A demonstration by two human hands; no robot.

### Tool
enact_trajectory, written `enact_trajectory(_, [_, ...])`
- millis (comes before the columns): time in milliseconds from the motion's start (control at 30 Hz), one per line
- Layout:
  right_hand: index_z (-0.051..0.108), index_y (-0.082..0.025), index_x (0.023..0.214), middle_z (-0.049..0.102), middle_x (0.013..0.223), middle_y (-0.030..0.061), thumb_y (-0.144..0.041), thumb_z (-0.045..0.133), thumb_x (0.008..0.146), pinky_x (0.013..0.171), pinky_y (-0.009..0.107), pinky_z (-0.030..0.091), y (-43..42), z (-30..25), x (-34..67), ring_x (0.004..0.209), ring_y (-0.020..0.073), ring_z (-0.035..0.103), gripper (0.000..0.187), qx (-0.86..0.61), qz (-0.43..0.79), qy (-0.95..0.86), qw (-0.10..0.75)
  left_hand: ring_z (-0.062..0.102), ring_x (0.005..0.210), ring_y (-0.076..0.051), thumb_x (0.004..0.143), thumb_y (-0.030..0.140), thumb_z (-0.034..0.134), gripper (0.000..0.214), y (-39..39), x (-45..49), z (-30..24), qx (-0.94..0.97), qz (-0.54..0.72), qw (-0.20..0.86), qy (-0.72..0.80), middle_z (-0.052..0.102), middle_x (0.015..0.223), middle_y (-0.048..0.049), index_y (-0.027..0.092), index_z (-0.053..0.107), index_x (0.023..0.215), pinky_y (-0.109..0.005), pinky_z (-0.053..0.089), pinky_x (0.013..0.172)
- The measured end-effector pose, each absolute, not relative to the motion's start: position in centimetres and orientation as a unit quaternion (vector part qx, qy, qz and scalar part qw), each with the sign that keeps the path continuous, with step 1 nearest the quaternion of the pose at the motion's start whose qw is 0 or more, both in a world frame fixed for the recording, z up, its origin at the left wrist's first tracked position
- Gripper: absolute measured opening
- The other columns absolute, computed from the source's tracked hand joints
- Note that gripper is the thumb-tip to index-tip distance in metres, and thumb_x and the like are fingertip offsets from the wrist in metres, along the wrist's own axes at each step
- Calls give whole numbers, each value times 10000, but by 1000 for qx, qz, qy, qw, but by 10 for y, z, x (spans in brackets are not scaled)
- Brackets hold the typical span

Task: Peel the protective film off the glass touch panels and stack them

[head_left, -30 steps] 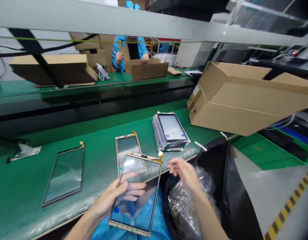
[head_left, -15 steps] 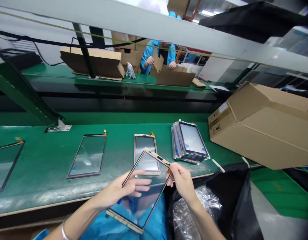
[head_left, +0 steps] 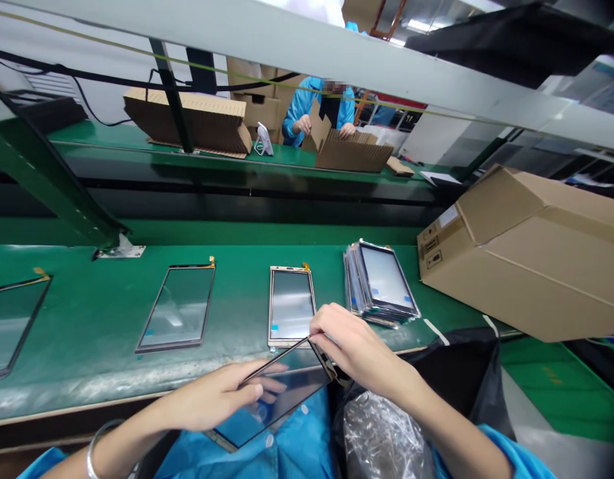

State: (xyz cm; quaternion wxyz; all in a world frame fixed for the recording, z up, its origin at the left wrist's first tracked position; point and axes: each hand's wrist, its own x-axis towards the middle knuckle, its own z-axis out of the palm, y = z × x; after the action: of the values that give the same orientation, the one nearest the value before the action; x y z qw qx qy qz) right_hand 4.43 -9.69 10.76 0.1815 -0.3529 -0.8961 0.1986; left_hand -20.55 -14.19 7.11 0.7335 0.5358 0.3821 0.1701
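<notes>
A clear touch panel point(head_left: 291, 389) with a dark border is held tilted above my lap, just off the bench's front edge. My left hand point(head_left: 221, 396) grips its left long edge, thumb on the near face, fingers seen through the glass behind. At the top corner, my right hand point(head_left: 341, 336) pinches the panel's edge. Beyond it, a framed panel point(head_left: 291, 306) with an orange flex tab lies on the green bench. Right of that stands a stack of panels point(head_left: 384, 276). Another panel point(head_left: 179, 309) lies to the left, and a further panel point(head_left: 12, 326) is cut by the frame edge.
A large cardboard box point(head_left: 531, 253) sits at the bench's right end. Below it hangs a black bag point(head_left: 476, 386) with clear plastic film point(head_left: 386, 439). A green post point(head_left: 62, 179) rises at left. Across the bench, a co-worker point(head_left: 316, 113) in blue handles cardboard dividers point(head_left: 354, 152).
My right hand has moved up and left along the panel's top edge to its upper corner. The panel has tipped flatter. My left hand keeps hold, slightly lower and further left.
</notes>
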Motion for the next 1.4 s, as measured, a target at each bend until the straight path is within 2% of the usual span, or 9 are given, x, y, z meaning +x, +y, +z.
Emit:
enact_trajectory(167, [525,-180,848,557,823,61,-166,315,978,653,287,418,-99,105,47,761,170,480,247,-320,138,-921,173,661,1008,-258,898,339,527,391,-138,-205,74,541,167,732,380,692,1144,-100,224,590,1266,-364,503,869])
enact_trajectory(300, [541,-178,862,582,835,76,-150,348,961,653,294,436,-100,93,52,762,182,511,219,-315,64,-919,228,666,987,-265,887,365,543,439,-137,-206,69,496,169,762,381,682,1154,-128,195,558,1292,-376,515,844])
enact_trajectory(433, [537,-189,921,588,881,69,-169,400,948,695,290,464,-97,90,56,822,177,547,140,-337,129,-895,263,660,1005,-255,900,376,516,450,-135,-206,72,510,145,761,374,674,1171,-127,187,538,1308,-361,503,870])
enact_trajectory(567, [525,-189,927,573,886,63,-176,388,957,705,288,466,-94,98,55,829,169,542,140,-326,175,-901,226,628,1074,-232,930,363,463,452,-133,-206,77,591,116,712,360,659,1207,-106,191,497,1346,-335,476,919])
enact_trajectory(900, [521,-165,857,567,886,76,-128,354,961,623,263,442,-97,104,54,752,156,501,201,-301,74,-942,129,515,1233,-232,940,357,451,425,-132,-212,72,698,96,598,381,550,1361,-14,306,476,1361,-348,355,1050])
enact_trajectory(1100, [535,-165,924,620,850,84,-113,388,943,601,278,458,-110,91,61,709,162,551,158,-260,7,-926,275,638,1067,-252,933,369,477,449,-121,-211,61,512,117,788,323,635,1239,-131,219,464,1355,-367,500,880])
enact_trajectory(1233, [462,-220,898,639,912,58,-128,376,955,541,235,502,-139,96,79,641,116,619,138,-333,334,-795,383,637,1076,-281,894,354,556,479,-105,-224,43,427,153,839,300,620,1254,-161,221,459,1344,-355,523,821])
enact_trajectory(1300, [435,-231,884,638,786,9,-150,371,967,468,207,476,-148,102,93,540,99,594,132,-364,427,-690,458,650,1053,-284,873,353,587,500,-99,-231,38,407,165,845,304,627,1243,-162,217,462,1338,-350,528,809])
enact_trajectory(1400, [468,-222,891,585,650,-36,-149,474,930,511,222,486,-145,105,105,541,109,574,83,-436,294,-590,613,643,1068,-276,880,354,578,495,-96,-232,41,411,175,833,326,619,1257,-158,221,460,1341,-356,522,832])
